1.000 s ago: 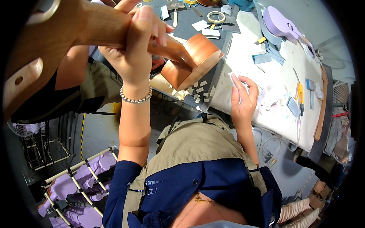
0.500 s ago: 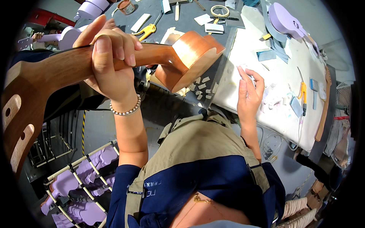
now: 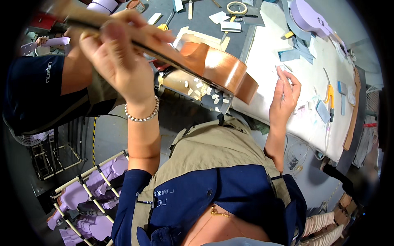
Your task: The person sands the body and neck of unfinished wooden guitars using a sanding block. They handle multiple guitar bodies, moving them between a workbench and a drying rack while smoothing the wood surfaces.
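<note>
My left hand (image 3: 131, 74), with a beaded bracelet at the wrist, is wrapped round the neck of a brown wooden ukulele (image 3: 221, 65). The neck end rises blurred toward the upper left. The glossy body, its curved side showing, hangs over the corner between the dark bench and the white-covered table. To the right of the body is my right hand (image 3: 286, 98), above the white cover (image 3: 254, 61). Its fingers are bent close together toward the thumb. A small pale thing shows at the fingertips, too indistinct to name.
A co-worker's sleeve (image 3: 37, 78) is close on the left. Tape roll (image 3: 237, 8), scraps and a pale block (image 3: 230, 27) lie on the dark bench. A yellow-handled tool (image 3: 330, 95), blue abrasive pieces (image 3: 322, 110) and a purple ukulele (image 3: 305, 18) lie rightward. A rack (image 3: 88, 192) holds purple bodies lower left.
The ukulele has turned in my left hand; its body has swung right and down, and its headstock has left the lower left. My right hand has moved right. More of the co-worker shows.
</note>
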`<state>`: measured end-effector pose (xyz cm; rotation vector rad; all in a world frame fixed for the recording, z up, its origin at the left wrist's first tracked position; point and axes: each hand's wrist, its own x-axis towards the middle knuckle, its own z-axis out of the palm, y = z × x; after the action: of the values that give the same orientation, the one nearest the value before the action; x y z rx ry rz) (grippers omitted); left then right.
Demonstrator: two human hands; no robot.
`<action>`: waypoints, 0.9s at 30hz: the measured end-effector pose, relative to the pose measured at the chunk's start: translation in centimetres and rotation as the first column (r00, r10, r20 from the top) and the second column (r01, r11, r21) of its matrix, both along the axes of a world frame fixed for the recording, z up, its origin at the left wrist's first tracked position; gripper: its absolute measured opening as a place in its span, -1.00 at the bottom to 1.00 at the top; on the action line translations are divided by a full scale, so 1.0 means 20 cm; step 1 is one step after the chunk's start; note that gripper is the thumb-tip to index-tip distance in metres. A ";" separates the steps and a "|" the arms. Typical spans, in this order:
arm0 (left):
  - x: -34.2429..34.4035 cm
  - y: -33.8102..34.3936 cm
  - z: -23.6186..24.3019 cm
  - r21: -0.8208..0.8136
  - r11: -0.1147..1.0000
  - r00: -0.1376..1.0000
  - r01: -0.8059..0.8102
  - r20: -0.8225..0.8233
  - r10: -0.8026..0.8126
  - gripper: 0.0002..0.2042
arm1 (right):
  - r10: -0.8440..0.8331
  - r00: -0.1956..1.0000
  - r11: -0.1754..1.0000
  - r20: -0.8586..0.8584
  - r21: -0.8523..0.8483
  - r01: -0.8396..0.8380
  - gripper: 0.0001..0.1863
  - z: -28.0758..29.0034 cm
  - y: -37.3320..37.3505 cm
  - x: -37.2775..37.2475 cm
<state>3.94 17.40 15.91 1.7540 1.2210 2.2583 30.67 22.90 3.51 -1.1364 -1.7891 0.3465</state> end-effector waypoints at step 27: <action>0.14 -0.18 -0.09 0.106 0.993 0.969 -0.061 0.246 0.033 -0.57 | 0.227 0.805 0.785 0.548 0.386 -0.484 -0.68 0.30 -0.23 -0.30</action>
<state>6.78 13.78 14.12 1.4344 1.1185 2.5237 24.66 18.35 9.61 -0.4937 -2.3621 -0.2172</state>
